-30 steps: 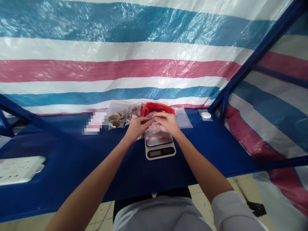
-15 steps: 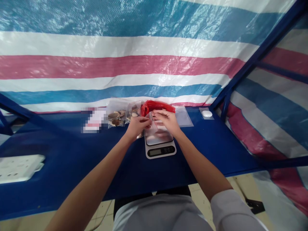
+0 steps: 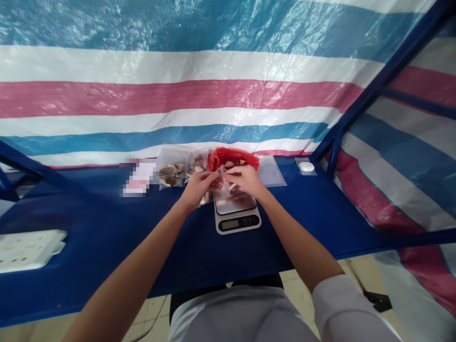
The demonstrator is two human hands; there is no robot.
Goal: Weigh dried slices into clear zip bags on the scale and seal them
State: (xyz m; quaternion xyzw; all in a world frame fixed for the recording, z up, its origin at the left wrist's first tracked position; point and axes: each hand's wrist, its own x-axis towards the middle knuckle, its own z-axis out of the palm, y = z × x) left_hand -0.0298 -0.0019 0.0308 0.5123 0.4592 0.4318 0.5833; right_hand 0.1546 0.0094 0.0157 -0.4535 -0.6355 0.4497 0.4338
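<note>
Between my two hands is a small clear zip bag (image 3: 223,186), held above a kitchen scale (image 3: 238,223). My left hand (image 3: 200,187) pinches the bag's left side near its top. With fingers bent together, my right hand (image 3: 245,180) pinches the other side of the opening. The scale has a shiny metal plate, and its display looks dark. Just behind my hands stands a red plastic bag (image 3: 233,154) with brown, shell-like pieces inside. Left of it lie clear bags of brown and pale pieces (image 3: 171,175). Whether the held bag contains anything, I cannot tell.
A flat clear bag (image 3: 272,172) lies right of the red bag. Farther right is a white round object (image 3: 306,166) in a clear bag. A white power strip (image 3: 30,249) sits at the table's left. Blue frame bars (image 3: 337,128) and striped sheeting (image 3: 178,99) enclose the blue table.
My right hand has shifted slightly lower and closer to my left hand, uncovering pieces inside the red bag. Both hands keep hold of the small clear bag.
</note>
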